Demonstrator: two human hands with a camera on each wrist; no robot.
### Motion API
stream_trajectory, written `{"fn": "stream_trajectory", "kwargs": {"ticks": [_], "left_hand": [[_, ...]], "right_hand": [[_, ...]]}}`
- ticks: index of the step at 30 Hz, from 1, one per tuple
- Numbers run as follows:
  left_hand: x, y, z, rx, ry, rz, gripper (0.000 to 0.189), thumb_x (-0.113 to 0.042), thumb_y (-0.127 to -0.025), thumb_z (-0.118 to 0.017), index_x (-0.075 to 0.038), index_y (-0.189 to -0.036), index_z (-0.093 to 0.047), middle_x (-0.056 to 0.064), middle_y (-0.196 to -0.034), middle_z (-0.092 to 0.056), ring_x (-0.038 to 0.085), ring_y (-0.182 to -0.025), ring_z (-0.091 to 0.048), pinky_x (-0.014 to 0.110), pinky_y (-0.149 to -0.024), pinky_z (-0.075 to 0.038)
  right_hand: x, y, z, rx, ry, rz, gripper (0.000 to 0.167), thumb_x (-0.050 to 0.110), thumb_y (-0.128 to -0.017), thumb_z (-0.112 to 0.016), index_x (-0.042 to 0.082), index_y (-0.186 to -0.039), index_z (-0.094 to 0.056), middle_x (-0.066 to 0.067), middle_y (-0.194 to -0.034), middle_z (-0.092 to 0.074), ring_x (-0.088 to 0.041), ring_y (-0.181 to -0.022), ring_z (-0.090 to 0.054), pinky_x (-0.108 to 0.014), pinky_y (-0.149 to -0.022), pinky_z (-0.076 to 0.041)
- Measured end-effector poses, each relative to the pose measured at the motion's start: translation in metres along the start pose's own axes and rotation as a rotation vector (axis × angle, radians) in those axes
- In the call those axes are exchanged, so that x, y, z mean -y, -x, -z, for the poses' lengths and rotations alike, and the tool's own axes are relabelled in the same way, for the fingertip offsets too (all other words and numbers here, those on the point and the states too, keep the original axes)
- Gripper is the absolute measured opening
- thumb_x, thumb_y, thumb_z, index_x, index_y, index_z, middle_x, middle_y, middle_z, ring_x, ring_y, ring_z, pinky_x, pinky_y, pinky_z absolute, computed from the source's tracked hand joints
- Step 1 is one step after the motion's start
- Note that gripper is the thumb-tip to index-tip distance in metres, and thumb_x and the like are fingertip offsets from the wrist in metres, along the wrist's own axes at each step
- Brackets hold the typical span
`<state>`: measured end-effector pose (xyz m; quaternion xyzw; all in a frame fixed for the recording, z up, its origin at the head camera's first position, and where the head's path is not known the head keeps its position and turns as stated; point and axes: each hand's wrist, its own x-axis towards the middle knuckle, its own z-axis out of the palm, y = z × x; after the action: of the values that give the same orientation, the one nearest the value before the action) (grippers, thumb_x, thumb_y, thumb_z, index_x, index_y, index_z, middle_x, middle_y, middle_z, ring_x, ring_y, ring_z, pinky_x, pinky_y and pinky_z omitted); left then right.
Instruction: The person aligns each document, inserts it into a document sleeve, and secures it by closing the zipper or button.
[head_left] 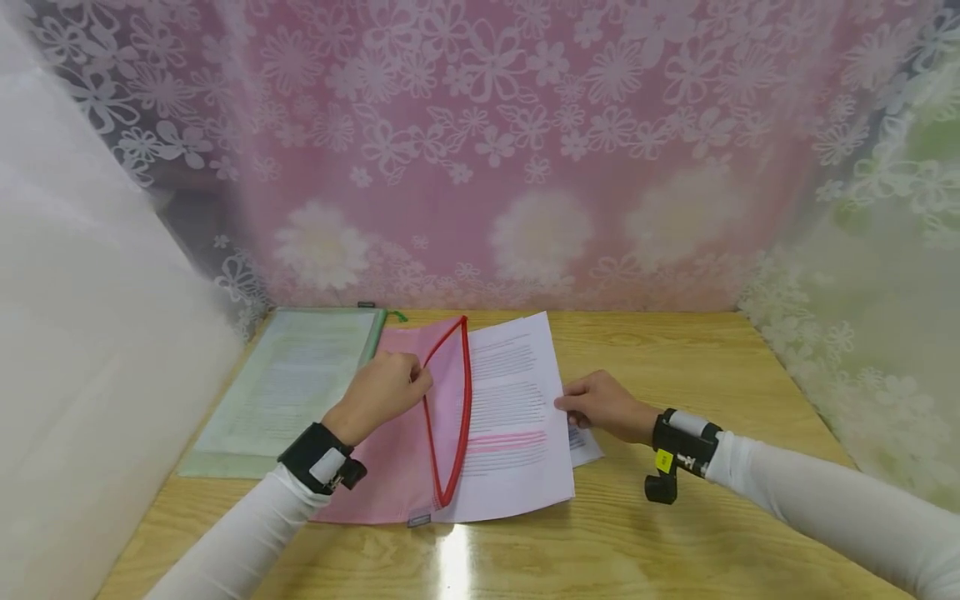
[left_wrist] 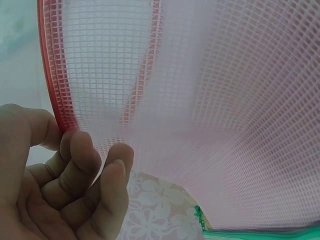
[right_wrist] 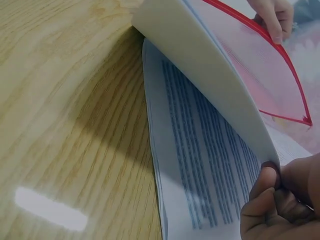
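Note:
My left hand (head_left: 381, 390) pinches the red-zippered edge of a pink mesh zipper pouch (head_left: 390, 475) and lifts it, so the pouch's mouth gapes to the right. In the left wrist view, the thumb and index finger grip the red edge, and the other fingers curl below. Printed papers (head_left: 502, 400) with a pink highlighted band lie partly in that mouth. My right hand (head_left: 606, 405) pinches their right edge between thumb and fingers. Beneath them, more printed sheets (right_wrist: 200, 160) lie on the table, showing as a corner in the head view.
A pale green mesh zipper pouch (head_left: 292, 375) with papers inside lies at the left, partly under the pink one. The wooden table (head_left: 675, 533) is bordered by a flowered pink curtain (head_left: 487, 167) behind and pale sheeting (head_left: 97, 275) at the left.

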<state>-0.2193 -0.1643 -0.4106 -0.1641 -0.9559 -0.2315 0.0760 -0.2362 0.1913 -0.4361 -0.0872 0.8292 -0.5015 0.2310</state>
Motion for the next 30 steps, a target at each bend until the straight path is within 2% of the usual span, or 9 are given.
{"fn": "stream_trajectory", "kwargs": {"ticks": [12,22,30], "left_hand": [[0.002,0.004,-0.001,-0.01,0.002,0.014,0.036,-0.014,-0.094,-0.059,-0.013,-0.06,-0.049,-0.007,-0.055,-0.033,0.008,-0.047,-0.033,0.023,-0.046,-0.026],[0.001,0.004,-0.002,-0.02,0.005,-0.006,0.031,-0.014,-0.095,-0.058,-0.013,-0.064,-0.054,-0.008,-0.057,-0.035,0.007,-0.049,-0.034,0.023,-0.047,-0.027],[0.004,0.006,-0.005,-0.039,0.019,-0.004,0.038,-0.017,-0.097,-0.06,-0.015,-0.06,-0.05,-0.01,-0.056,-0.031,0.006,-0.049,-0.031,0.023,-0.046,-0.024]], "right_hand": [[-0.001,0.011,0.014,-0.003,-0.028,-0.016,0.019,0.012,-0.1,-0.063,-0.004,-0.103,-0.073,-0.006,-0.081,-0.062,-0.016,-0.074,-0.055,-0.026,-0.065,-0.046],[-0.004,0.022,0.023,-0.019,-0.045,0.0,0.024,0.015,-0.102,-0.062,-0.005,-0.111,-0.072,-0.008,-0.086,-0.063,-0.018,-0.077,-0.054,-0.029,-0.067,-0.047],[-0.006,0.028,0.035,-0.034,-0.026,0.017,0.029,0.02,-0.102,-0.063,-0.005,-0.115,-0.072,-0.008,-0.087,-0.065,-0.017,-0.077,-0.055,-0.031,-0.068,-0.048]]}}
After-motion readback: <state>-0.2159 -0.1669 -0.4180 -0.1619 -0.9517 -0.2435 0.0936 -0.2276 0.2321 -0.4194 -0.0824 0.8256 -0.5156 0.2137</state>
